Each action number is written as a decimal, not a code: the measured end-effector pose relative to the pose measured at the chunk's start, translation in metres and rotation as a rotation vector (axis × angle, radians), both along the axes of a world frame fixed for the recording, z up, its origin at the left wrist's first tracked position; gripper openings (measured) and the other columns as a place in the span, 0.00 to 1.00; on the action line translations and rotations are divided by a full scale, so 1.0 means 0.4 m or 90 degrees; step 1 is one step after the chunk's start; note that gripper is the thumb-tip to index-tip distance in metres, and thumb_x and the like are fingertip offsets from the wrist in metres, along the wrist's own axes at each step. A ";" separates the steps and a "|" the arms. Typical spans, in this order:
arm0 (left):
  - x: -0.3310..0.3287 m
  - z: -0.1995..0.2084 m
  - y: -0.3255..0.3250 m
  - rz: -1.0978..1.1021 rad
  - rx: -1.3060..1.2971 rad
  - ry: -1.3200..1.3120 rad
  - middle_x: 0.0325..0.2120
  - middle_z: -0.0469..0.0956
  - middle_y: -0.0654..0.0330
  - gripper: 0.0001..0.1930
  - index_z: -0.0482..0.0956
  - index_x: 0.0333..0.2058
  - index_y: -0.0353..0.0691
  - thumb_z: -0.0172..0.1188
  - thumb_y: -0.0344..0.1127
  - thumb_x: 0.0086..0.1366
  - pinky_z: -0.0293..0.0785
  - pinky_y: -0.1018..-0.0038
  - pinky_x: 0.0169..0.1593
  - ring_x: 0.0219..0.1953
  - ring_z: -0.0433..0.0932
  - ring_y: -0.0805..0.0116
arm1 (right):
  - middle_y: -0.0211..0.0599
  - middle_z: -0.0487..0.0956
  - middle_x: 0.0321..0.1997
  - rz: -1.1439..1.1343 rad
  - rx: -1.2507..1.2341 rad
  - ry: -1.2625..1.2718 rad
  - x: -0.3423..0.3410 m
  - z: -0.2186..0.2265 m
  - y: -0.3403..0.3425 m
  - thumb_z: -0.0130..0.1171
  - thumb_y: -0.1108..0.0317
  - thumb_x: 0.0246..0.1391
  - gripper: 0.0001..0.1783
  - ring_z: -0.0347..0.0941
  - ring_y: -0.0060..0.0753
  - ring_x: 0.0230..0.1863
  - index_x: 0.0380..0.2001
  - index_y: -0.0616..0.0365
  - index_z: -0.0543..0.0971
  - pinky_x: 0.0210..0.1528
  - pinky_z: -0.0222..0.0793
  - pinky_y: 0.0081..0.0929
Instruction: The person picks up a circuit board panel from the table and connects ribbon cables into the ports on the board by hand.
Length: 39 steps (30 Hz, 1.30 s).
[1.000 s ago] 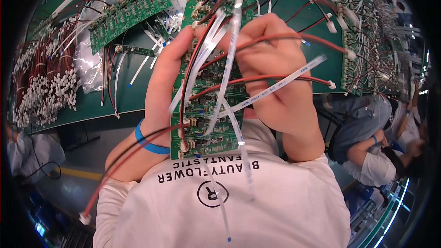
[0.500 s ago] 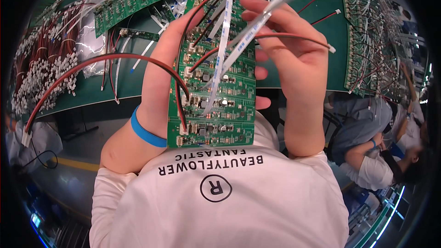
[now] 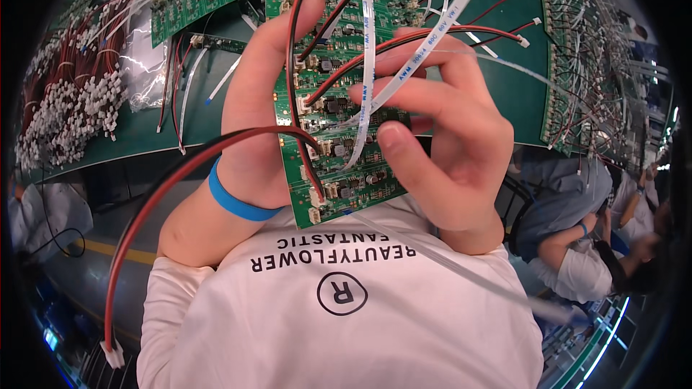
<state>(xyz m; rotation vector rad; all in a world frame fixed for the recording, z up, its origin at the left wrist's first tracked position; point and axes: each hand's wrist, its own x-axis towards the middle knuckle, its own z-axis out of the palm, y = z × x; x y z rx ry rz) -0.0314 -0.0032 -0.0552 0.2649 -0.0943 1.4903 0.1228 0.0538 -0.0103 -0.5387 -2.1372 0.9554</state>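
Observation:
A long green circuit board panel (image 3: 288,151) is held up in front of my chest, tilted. My left hand (image 3: 256,94) grips its left side, thumb along the edge and the other fingers mostly hidden behind. Red-and-black wires (image 3: 202,145) with white plugs rise from its connectors, one hanging far out to the left. Over the right part of the board is my right hand (image 3: 454,130), its thumb and bent forefinger apart. A flat white ribbon cable (image 3: 425,50) crosses in front of its fingers; whether they touch it I cannot tell. Another ribbon cable (image 3: 368,21) runs lengthwise over the board.
On the green table (image 3: 155,130) lie a heap of red-and-black wires with white plugs (image 3: 72,115) at left and another board panel (image 3: 209,0) behind it. More wired boards (image 3: 555,65) line the right side. People (image 3: 577,238) sit off to the right.
My right hand has come down and inward over the board. The board has tilted and its lower end has shifted right. One ribbon cable now trails from that end toward the lower right.

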 end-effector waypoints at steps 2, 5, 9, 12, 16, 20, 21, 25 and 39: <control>-0.003 0.020 -0.003 0.032 -0.009 0.063 0.55 0.60 0.53 0.26 0.52 0.59 0.41 0.44 0.42 0.65 0.61 0.65 0.58 0.55 0.64 0.61 | 0.46 0.72 0.38 0.021 0.018 -0.002 0.002 0.001 0.002 0.54 0.78 0.35 0.13 0.63 0.43 0.48 0.29 0.62 0.80 0.53 0.55 0.38; -0.002 0.050 -0.004 0.122 -0.034 0.254 0.55 0.60 0.53 0.27 0.52 0.59 0.40 0.44 0.42 0.65 0.61 0.66 0.57 0.55 0.64 0.61 | 0.47 0.73 0.37 0.063 0.058 0.000 0.015 -0.001 0.017 0.53 0.76 0.31 0.14 0.64 0.42 0.46 0.27 0.56 0.82 0.52 0.56 0.40; -0.001 0.073 -0.004 0.244 -0.072 0.510 0.55 0.60 0.53 0.27 0.52 0.59 0.38 0.44 0.43 0.64 0.62 0.67 0.56 0.55 0.64 0.61 | 0.45 0.74 0.33 0.122 0.083 0.058 0.018 -0.017 0.039 0.52 0.78 0.32 0.13 0.67 0.39 0.41 0.25 0.60 0.81 0.48 0.60 0.37; -0.001 0.071 -0.001 0.303 -0.091 0.638 0.55 0.60 0.53 0.28 0.52 0.59 0.37 0.45 0.43 0.64 0.63 0.67 0.56 0.55 0.64 0.61 | 0.42 0.75 0.32 -0.014 0.065 0.060 -0.004 -0.011 0.039 0.53 0.86 0.35 0.09 0.68 0.33 0.38 0.25 0.69 0.77 0.41 0.61 0.20; -0.010 0.052 -0.002 0.144 -0.066 0.388 0.53 0.63 0.51 0.26 0.54 0.58 0.34 0.42 0.42 0.65 0.63 0.68 0.55 0.53 0.66 0.62 | 0.38 0.76 0.33 -0.004 0.000 0.006 -0.036 0.009 0.033 0.60 0.84 0.32 0.10 0.70 0.28 0.36 0.25 0.66 0.78 0.36 0.63 0.20; -0.014 0.032 0.000 0.086 -0.042 0.188 0.54 0.61 0.51 0.28 0.52 0.59 0.33 0.41 0.45 0.65 0.62 0.68 0.56 0.54 0.65 0.62 | 0.40 0.76 0.32 0.026 0.016 0.013 -0.049 0.001 0.045 0.63 0.82 0.31 0.09 0.71 0.30 0.33 0.23 0.65 0.79 0.35 0.64 0.21; -0.015 0.023 0.004 0.065 -0.033 0.121 0.55 0.61 0.50 0.29 0.52 0.59 0.33 0.40 0.46 0.65 0.61 0.68 0.57 0.54 0.64 0.62 | 0.41 0.76 0.32 0.024 0.043 0.004 -0.051 0.000 0.048 0.64 0.82 0.31 0.09 0.71 0.32 0.33 0.23 0.65 0.79 0.34 0.65 0.22; -0.018 -0.006 0.028 0.004 -0.007 -0.079 0.56 0.60 0.50 0.31 0.50 0.59 0.31 0.40 0.48 0.65 0.59 0.68 0.58 0.55 0.63 0.62 | 0.37 0.76 0.27 -0.002 0.050 0.007 -0.063 -0.015 0.044 0.64 0.80 0.32 0.08 0.71 0.32 0.33 0.23 0.64 0.79 0.35 0.65 0.23; -0.021 0.028 0.046 -0.085 -0.058 -0.035 0.45 0.70 0.54 0.24 0.64 0.50 0.34 0.37 0.49 0.67 0.67 0.72 0.49 0.45 0.71 0.66 | 0.41 0.73 0.27 -0.008 0.019 0.103 -0.070 -0.034 0.035 0.61 0.81 0.33 0.08 0.70 0.32 0.29 0.23 0.66 0.77 0.30 0.64 0.22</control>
